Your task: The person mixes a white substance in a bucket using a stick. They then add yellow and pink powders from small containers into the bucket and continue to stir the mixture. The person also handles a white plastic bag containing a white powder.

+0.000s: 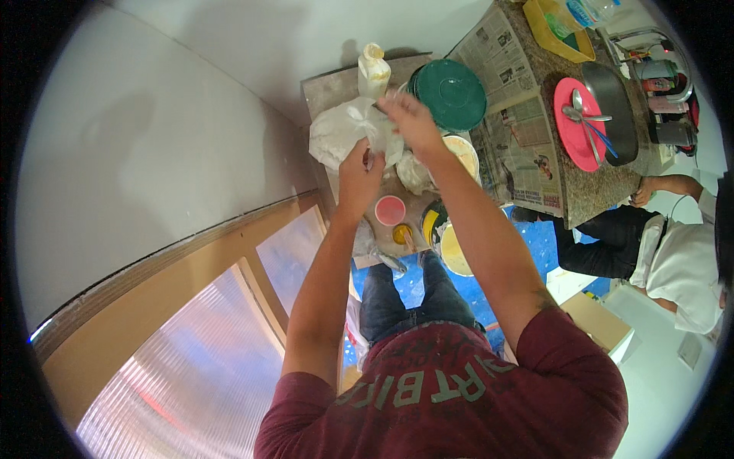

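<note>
My left hand (pixel 362 167) is closed on the neck of a white, filled plastic bag (pixel 330 135) on a worn board (pixel 405 200). My right hand (pixel 407 116), slightly blurred, is raised at the bag's top right with its fingers pinched; what they hold is too small to make out. A white jug with a yellow-smeared top (pixel 374 73) stands behind. Green lids (pixel 451 92) lie to the right, above an open tub of pale material (pixel 464 153) and a second bag (pixel 417 172). A pink cup (pixel 390 210) and small yellow container (pixel 401 234) sit below.
A newspaper-covered counter (pixel 512 122) on the right holds a pink plate (pixel 575 138) with cutlery, a dark tray and yellow basin (pixel 547 30). Another person (pixel 673 260) is at the right edge. A wall and translucent-panelled frame (pixel 138 321) bound the left. Buckets (pixel 457 260) stand below.
</note>
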A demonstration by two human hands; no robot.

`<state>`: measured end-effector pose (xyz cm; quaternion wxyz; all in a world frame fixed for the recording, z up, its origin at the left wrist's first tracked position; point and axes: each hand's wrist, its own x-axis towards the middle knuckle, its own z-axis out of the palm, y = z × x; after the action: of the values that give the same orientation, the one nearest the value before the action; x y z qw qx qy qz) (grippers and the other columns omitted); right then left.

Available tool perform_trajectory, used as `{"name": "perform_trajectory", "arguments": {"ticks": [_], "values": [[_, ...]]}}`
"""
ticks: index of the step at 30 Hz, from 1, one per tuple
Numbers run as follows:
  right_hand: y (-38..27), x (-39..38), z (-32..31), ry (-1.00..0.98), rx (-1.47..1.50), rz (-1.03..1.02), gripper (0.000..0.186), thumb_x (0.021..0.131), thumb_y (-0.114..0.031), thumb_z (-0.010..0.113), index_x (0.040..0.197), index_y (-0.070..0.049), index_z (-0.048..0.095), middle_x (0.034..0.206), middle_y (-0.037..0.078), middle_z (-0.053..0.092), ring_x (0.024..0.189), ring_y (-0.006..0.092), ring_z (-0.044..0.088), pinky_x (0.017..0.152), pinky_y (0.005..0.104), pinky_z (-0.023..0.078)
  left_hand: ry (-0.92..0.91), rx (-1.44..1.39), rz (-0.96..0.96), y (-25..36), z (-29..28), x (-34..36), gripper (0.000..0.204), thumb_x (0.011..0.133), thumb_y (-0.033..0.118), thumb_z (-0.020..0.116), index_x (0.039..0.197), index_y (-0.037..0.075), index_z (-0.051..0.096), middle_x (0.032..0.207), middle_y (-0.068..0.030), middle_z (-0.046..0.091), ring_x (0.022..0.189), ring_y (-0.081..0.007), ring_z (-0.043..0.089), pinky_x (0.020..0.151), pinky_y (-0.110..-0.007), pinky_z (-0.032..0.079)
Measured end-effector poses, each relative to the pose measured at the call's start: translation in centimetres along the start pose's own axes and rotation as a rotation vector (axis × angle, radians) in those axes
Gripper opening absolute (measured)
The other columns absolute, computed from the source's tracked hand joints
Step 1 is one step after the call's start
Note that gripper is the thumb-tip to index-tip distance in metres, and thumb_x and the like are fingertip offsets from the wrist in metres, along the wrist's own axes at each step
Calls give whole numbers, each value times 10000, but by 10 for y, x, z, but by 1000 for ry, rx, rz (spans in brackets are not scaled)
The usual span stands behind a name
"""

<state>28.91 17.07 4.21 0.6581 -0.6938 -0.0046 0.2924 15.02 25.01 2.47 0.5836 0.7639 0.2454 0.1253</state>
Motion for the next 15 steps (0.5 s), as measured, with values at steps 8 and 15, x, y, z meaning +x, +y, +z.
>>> {"name": "perform_trajectory", "arguments": {"ticks": [8, 15], "values": [[34, -36, -30, -73, -317, -73, 282, 952, -248, 736, 1055, 13, 709, 901, 30, 705, 777, 135, 629, 704, 297, 499, -95, -113, -124, -48, -2, 7, 320, 958, 108, 601, 1251, -5, 665, 1064, -196, 725, 853, -277, 710, 799, -371, 572], [51, -34, -28, -102, -355, -106, 166, 967, -168, 697, 1036, -16, 697, 859, 0, 645, 749, 73, 582, 658, 252, 480, -289, -172, -179, -42, -3, 15, 366, 969, 156, 650, 1305, 10, 650, 1044, -191, 745, 826, -256, 737, 760, -377, 583]]}}
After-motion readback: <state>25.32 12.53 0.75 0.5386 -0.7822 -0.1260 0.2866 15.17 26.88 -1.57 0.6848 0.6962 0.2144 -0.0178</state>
